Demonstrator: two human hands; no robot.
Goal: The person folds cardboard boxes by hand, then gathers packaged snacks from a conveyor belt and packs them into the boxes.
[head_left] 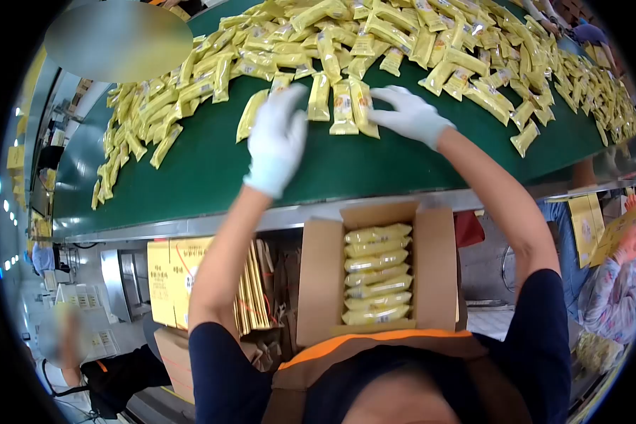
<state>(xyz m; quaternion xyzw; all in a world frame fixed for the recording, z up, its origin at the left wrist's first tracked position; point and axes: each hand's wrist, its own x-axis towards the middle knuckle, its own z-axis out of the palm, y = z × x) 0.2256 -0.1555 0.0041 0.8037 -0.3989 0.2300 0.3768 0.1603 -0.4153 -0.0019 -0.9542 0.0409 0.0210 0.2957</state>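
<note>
Both of my hands wear white gloves and reach over the green conveyor belt. My left hand is above the belt with thumb and fingers apart, its fingertips slightly blurred. It partly covers a yellow wrapped packet, and another yellow packet lies at its left. My right hand has its fingers stretched towards the right end of a short row of packets. Its fingertips are at the edge of a tilted yellow packet. Beside that lie an upright-facing packet and another packet.
A heap of yellow packets spreads across the far belt. Below the metal belt edge, an open cardboard box holds a column of packets. Folded cartons stand at left. Other people are at both sides.
</note>
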